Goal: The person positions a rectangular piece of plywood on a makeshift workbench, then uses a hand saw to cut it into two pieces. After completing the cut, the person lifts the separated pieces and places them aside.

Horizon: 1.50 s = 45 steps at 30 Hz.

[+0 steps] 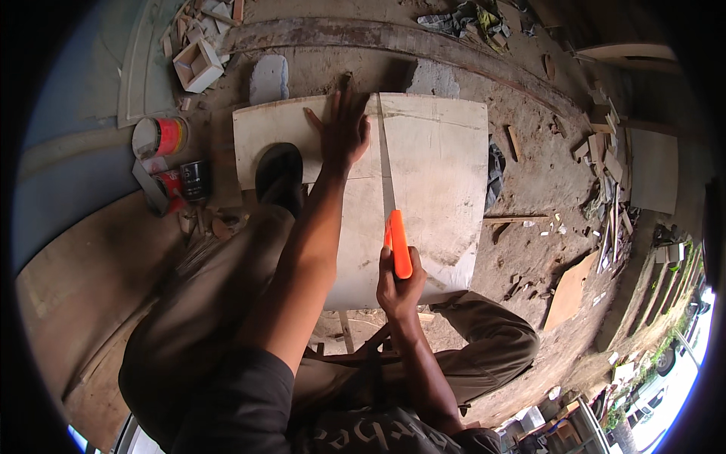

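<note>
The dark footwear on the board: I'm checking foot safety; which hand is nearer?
Left: the left hand rests on the board, right of the footwear; the right hand grips the orange saw handle, farther right.

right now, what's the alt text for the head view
A right hand grips an orange-handled saw pointing away over a pale board; the left hand is spread near its far edge. A dark-shod foot stands on the board's left side.

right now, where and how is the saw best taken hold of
Best by its thick orange handle, coming from the person's side, where the right-hand grip sits. The handle points back toward the body while the narrow blade runs away across the pale board, so this approach should keep clear of it.
</note>
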Each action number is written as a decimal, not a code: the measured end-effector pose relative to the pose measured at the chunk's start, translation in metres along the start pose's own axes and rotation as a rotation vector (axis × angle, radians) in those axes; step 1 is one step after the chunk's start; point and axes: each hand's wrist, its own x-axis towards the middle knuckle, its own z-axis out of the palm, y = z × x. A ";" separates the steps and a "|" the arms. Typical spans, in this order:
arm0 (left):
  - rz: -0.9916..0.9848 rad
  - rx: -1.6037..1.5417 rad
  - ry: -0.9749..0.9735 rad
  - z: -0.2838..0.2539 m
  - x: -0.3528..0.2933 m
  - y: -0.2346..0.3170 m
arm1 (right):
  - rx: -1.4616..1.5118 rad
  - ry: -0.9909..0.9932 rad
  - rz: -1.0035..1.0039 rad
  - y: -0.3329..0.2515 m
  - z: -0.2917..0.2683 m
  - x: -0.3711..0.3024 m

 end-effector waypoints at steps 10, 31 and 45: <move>-0.015 0.009 -0.006 -0.004 0.002 0.005 | -0.012 -0.004 0.032 -0.013 -0.004 0.006; -0.062 -0.006 -0.094 -0.012 0.003 0.005 | -0.106 -0.106 0.002 -0.023 -0.005 0.046; -0.049 0.002 -0.087 -0.014 0.006 0.005 | -0.114 -0.059 -0.028 -0.022 0.027 0.077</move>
